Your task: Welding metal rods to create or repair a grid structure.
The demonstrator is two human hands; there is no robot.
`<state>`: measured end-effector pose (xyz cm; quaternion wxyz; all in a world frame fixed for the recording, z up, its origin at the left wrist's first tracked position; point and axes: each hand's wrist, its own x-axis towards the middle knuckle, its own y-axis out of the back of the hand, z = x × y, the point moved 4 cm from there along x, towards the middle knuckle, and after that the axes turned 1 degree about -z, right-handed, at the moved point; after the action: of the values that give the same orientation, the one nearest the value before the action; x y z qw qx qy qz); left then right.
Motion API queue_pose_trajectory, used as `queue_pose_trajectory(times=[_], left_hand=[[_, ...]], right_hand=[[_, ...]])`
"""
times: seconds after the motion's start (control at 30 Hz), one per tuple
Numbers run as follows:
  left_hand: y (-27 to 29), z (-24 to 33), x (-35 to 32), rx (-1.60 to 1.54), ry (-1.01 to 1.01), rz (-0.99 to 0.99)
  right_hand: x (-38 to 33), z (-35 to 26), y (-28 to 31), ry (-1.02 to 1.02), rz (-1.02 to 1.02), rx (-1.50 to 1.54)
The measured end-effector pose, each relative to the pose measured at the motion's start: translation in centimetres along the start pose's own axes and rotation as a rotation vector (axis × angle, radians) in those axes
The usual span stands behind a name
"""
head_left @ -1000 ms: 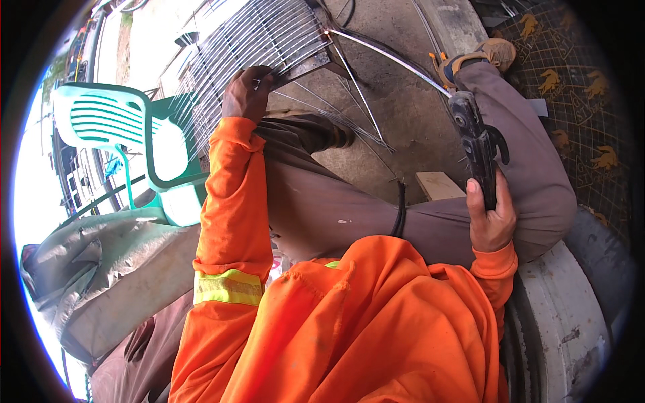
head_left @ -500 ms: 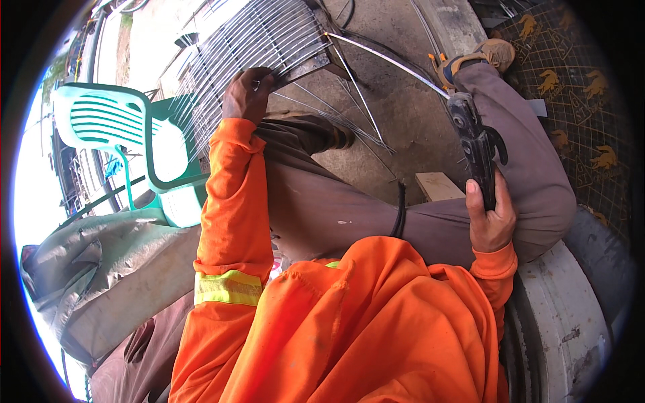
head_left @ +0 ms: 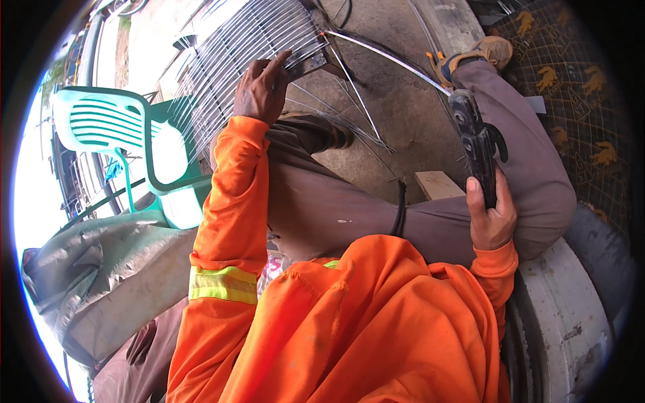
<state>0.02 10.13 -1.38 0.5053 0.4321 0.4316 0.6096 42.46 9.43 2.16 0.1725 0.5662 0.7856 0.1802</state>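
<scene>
My right hand (head_left: 494, 213) is wrapped round the handle of a black welding electrode holder (head_left: 476, 138). From its jaws a long, pale welding rod (head_left: 390, 56) runs up and left, its tip near the right edge of a metal grille (head_left: 252, 33) of many thin parallel bars. At the grille's near edge is my left hand (head_left: 261, 93), fingers stretched toward the upper right, over or against the bars. Whether its fingertips press on the metal I cannot tell. Loose thin metal rods (head_left: 359, 131) lie on the ground below the grille.
A green plastic chair (head_left: 144, 134) stands at the left, by a grey cover (head_left: 101, 262). A wood block (head_left: 438, 185) lies between my legs on the concrete floor (head_left: 396, 121). Dark patterned sheeting (head_left: 571, 101) is at the right. A black cable (head_left: 369, 37) runs behind the rod.
My left hand has shifted right and slightly up along the grille's near edge, and its fingers have straightened out. My right hand and the electrode holder are almost unmoved.
</scene>
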Motion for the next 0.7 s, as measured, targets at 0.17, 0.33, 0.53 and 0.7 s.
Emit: queue_pose_trajectory(times=[0.17, 0.33, 0.53, 0.7], left_hand=[[-0.22, 0.02, 0.12, 0.048, 0.021, -0.043], [-0.38, -0.24, 0.24, 0.009, 0.007, -0.038], [-0.35, -0.36, 0.10, -0.008, -0.006, -0.016], [-0.29, -0.26, 0.07, -0.011, -0.002, -0.012]], right_hand=[[0.03, 0.08, 0.05, -0.016, -0.011, 0.010], [0.07, 0.04, 0.00, 0.013, 0.000, 0.001], [0.27, -0.08, -0.16, 0.031, 0.005, 0.002], [0.32, -0.21, -0.16, -0.004, -0.011, 0.002]])
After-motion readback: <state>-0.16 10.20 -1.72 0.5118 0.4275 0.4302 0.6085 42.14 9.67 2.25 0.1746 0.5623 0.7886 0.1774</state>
